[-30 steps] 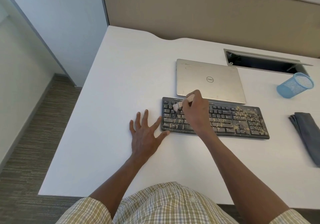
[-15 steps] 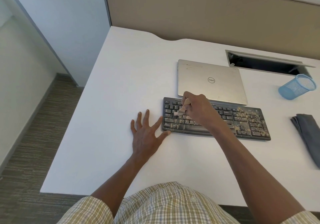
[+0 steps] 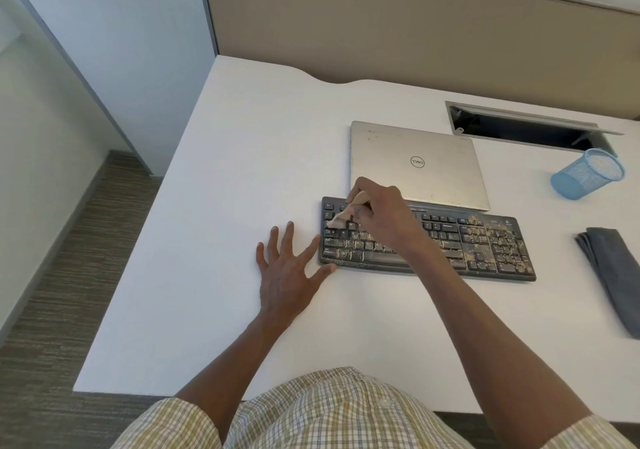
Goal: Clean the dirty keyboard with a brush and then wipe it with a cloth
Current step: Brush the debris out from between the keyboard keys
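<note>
Fingers of the right hand [image 3: 384, 216] curl around the wooden handle of a small brush [image 3: 349, 207], gripping it over the upper left keys of the keyboard [image 3: 485, 244]. The brush slants down and to the left from the hand, and its pale bristles touch the keys near the keyboard's left end. The forearm crosses the middle of the keyboard and hides the keys beneath it.

The keyboard is black and lies flat on the white desk [image 3: 242, 157], its long side running left to right. Yellowish crumbs and dust speckle it, thickest along the lower left rows and over the number pad at its right end.

Just left of the keyboard, the left hand [image 3: 287, 272] lies palm down on the desk with its fingers spread and straight, holding nothing. Its thumb tip touches the keyboard's front left corner, and its index finger reaches up to the left edge.

Directly behind the keyboard, almost touching its rear edge, sits a closed silver laptop [image 3: 415, 161]. Well to the right of the keyboard lies a folded grey cloth [image 3: 613, 272], apart from it. Behind and to the right of the keyboard, a blue mesh cup [image 3: 585, 176] lies tipped on its side, close to a rectangular cable slot [image 3: 526, 126] in the desk.
</note>
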